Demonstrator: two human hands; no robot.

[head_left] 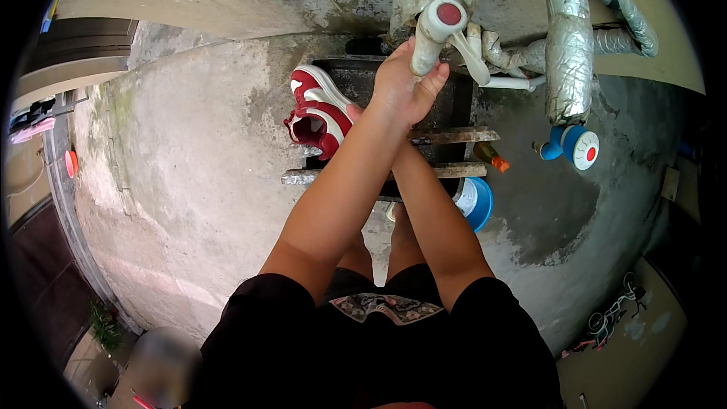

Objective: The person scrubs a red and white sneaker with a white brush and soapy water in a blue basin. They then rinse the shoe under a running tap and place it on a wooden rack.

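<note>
My arms cross, left forearm over right. My left hand (403, 91) is raised just under the spout of a white tap (429, 44) with a red cap. Its fingers are apart around the spout, with nothing seen in them. My right hand (354, 111) is mostly hidden behind the left forearm; its fingertips show at the side of a red and white sneaker (327, 125). The sneaker is held over the left edge of a black basin (452, 98), its opening facing me. Two wooden slats (454, 135) lie across the basin.
Foil-wrapped pipes (568, 53) run down the wall, one ending in a blue tap (556, 140). A bottle with an orange cap (492, 157) and a blue bucket (478, 204) are by the basin's right side. The concrete floor (189, 159) has dark patches at right.
</note>
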